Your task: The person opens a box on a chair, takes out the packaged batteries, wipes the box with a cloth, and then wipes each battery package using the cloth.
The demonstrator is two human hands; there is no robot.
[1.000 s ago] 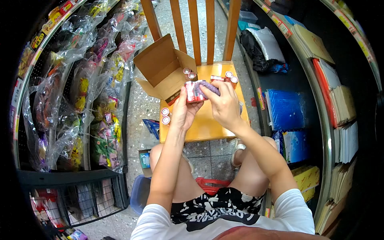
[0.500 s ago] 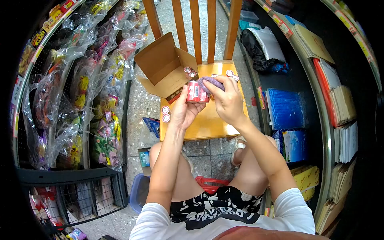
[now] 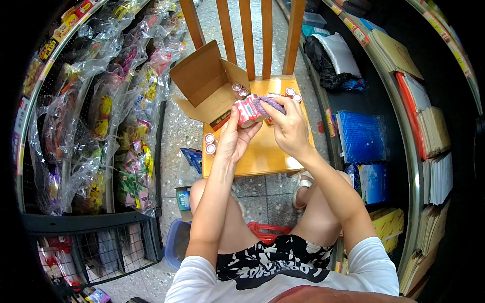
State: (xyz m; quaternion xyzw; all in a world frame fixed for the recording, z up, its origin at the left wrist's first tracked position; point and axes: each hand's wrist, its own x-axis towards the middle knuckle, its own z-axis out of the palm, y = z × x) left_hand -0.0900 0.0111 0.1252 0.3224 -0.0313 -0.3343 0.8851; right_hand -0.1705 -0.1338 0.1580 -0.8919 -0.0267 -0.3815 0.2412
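Note:
Over the wooden chair seat, my left hand is closed around a red-and-white battery pack, which is tilted. My right hand pinches a purple knitted cloth against the pack's right end. An open cardboard box lies at the seat's left back, with two upright batteries at its right side. Two more batteries stand at the seat's left edge. Further red batteries are at the right back, partly hidden by my right hand.
Shelves with plastic-wrapped goods line the left, above a wire basket. Blue packs and envelopes fill the right shelves. A blue plastic bin and a red object are low, near my legs.
The battery pack has turned and tilted in my left hand. My right hand and the purple cloth have shifted slightly to the right along its end.

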